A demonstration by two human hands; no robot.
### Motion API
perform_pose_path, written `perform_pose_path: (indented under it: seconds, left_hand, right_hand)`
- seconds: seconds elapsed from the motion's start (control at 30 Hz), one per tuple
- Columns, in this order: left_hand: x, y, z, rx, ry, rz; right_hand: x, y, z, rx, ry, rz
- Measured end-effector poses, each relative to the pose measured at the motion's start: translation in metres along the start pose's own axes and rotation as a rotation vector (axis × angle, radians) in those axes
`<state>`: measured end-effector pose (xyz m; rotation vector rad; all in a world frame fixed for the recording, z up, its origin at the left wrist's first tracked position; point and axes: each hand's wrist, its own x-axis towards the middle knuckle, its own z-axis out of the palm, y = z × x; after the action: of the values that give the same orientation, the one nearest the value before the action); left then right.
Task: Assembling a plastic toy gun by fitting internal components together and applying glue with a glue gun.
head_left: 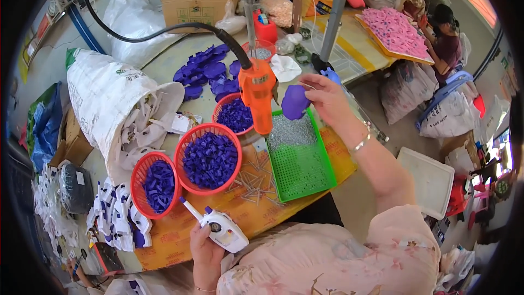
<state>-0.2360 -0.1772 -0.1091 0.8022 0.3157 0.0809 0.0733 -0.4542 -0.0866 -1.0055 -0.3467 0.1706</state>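
My left hand [206, 251] is closed round a white toy walkie-talkie [222, 232] with a purple antenna and knob, held low near the table's front edge. Between the fingers and thumb of my right hand [326, 98] is a flat, rounded purple plastic piece [295, 102]. It is raised over the far end of a green tray [303, 195] of small silvery screws [292, 131]. An orange electric screwdriver [256, 95] hangs just left of that piece, its tip hidden inside the housing.
Red baskets of small purple parts [212, 157] stand left of the green tray, beside loose metal pins [255, 180]. White-and-purple toys [115, 216] pile up at the left below a white sack [117, 104]. Purple pieces [204, 71] lie farther back. Another person [445, 38] sits by pink parts [394, 31].
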Motion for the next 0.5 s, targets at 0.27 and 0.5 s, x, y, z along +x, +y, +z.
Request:
perform_pose_path:
  seconds: [0.27,0.5]
  left_hand:
    - [0.012,-0.015,0.009,-0.013,-0.057,-0.101]
    - [-0.005,-0.025,0.03,-0.246,-0.193,-0.119]
  right_hand:
    - [-0.124,-0.017,0.073,0.169,-0.312,0.31]
    - [-0.13,0.026,0.148,-0.132,-0.706,0.379]
